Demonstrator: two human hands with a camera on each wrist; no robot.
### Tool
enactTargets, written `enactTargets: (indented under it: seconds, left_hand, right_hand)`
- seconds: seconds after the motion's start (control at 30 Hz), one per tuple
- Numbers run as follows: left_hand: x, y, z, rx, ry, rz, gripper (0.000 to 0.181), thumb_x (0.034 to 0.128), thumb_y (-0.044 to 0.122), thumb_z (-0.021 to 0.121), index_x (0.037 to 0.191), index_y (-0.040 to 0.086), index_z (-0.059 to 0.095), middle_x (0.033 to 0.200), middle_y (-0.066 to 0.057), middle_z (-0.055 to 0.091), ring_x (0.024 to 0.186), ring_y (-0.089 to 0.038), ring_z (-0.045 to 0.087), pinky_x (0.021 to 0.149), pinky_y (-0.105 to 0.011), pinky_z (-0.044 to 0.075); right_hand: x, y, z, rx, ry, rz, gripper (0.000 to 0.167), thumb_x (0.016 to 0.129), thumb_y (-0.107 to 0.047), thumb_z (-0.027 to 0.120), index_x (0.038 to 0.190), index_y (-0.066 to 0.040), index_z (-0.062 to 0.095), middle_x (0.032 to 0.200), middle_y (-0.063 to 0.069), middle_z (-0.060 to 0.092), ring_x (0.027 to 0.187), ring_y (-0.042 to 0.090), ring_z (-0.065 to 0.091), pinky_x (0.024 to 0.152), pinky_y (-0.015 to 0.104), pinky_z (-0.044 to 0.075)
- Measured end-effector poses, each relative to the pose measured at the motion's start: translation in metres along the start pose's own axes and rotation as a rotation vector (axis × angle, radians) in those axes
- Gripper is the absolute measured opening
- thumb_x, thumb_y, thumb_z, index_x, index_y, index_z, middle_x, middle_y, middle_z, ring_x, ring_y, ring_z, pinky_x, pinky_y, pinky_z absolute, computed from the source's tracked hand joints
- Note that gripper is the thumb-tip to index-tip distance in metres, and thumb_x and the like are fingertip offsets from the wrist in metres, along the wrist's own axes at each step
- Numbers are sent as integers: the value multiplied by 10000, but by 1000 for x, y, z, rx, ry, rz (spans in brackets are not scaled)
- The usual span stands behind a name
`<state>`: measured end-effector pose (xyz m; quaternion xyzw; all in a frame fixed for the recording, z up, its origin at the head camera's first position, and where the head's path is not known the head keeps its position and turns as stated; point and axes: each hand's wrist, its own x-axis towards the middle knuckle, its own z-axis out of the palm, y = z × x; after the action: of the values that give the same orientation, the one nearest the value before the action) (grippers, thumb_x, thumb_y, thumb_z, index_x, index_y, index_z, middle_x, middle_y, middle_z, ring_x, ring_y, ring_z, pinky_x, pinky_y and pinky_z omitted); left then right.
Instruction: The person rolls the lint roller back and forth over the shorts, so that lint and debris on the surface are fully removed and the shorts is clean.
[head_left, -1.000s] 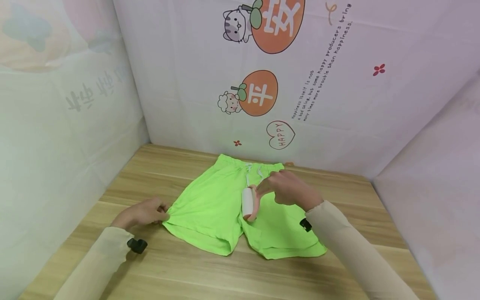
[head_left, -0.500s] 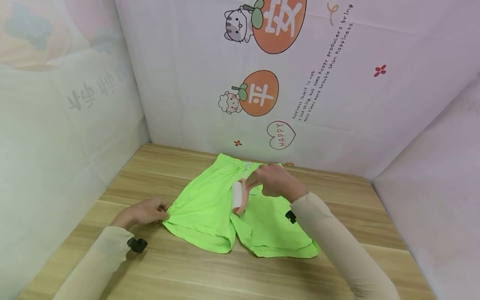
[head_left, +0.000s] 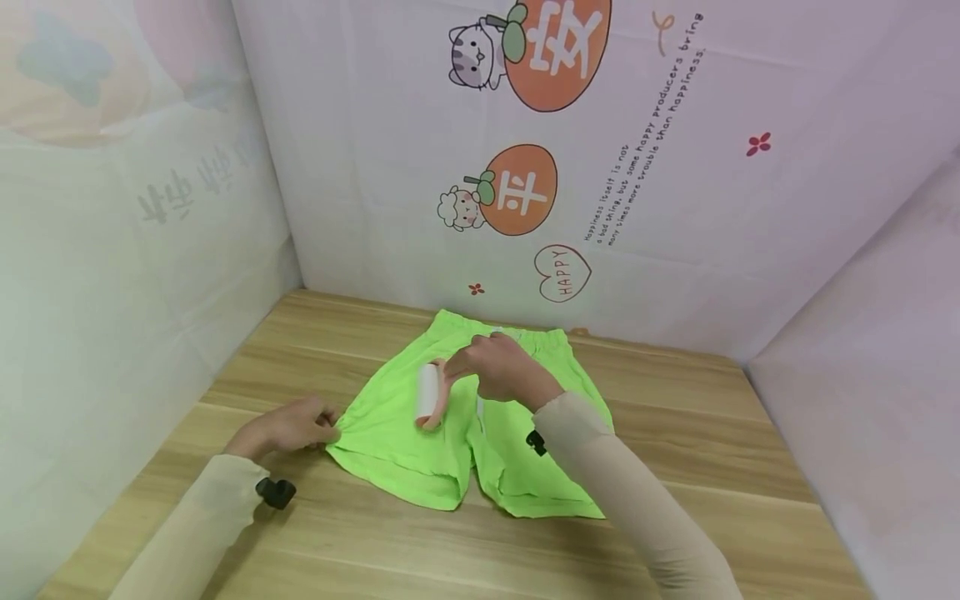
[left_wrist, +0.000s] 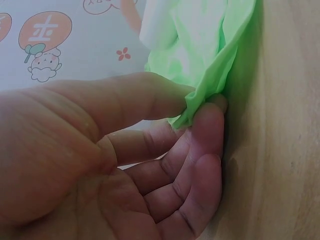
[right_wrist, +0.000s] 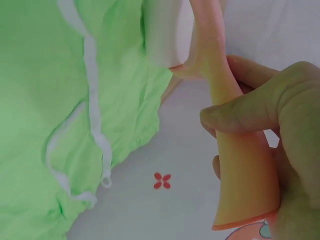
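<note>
Bright green shorts [head_left: 397, 450] lie spread on the wooden table, waistband toward the back wall. My left hand [head_left: 292, 423] pinches the outer hem corner of the left leg; in the left wrist view thumb and fingers grip the bunched cloth [left_wrist: 200, 95]. My right hand [head_left: 498, 367] holds a lint roller by its pink-orange handle [right_wrist: 245, 170]. The white roller [head_left: 428, 390] rests over the left leg of the shorts. A white drawstring [right_wrist: 92, 85] shows in the right wrist view; in the head view the right hand and forearm cover part of the shorts' middle and right leg.
The wood-grain tabletop [head_left: 360, 550] runs in front of the shorts and to both sides. A printed white sheet [head_left: 360, 167] forms the back wall, with white side walls [head_left: 135, 283] at left and right.
My right hand has moved leftward with the lint roller, from the middle of the shorts onto the left leg. The right leg's cloth has shifted left. My left hand keeps its place.
</note>
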<state>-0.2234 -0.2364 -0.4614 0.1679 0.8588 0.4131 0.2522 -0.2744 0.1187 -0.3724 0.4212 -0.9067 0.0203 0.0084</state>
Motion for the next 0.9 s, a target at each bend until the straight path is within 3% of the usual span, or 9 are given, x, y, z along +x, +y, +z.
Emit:
enactTargets:
  seconds: [0.23,0.47,0.6,0.9]
  left_hand:
    - [-2,1,-2,4,-3,11,217,965,67,611,790,98,487,700,23,464,632,-129,419,572,-231,361]
    - [-3,3,-2,13,9,-24,162,969,67,620,829,74,539,687,24,477,625,-133,425,561,-229,359]
    - [-3,2,-2,6,4,-5,128,971,62,617,863,48,551,685,28,469,618,-129,417,556,-223,353]
    - [-2,0,0,-13,4,6,118,973,59,610,882,45,536,688,32,464,614,-124,411,550,-217,344]
  right_hand:
    - [21,-18,9,-11,18,-35,782,776,223,680,1289,-362,757,1289,-154,749,1057,202,709,698,319,470]
    - [46,-37,12,-26,15,-52,763,808,199,690,1306,-376,745,1312,-166,737,1118,180,708,744,328,507]
    - [58,-46,17,-46,3,-55,732,837,167,691,1323,-379,732,1348,-168,719,1151,175,690,752,303,496]
    - [68,-41,26,-46,28,-27,706,849,152,690,1344,-351,724,1388,-153,700,1185,174,686,711,270,468]
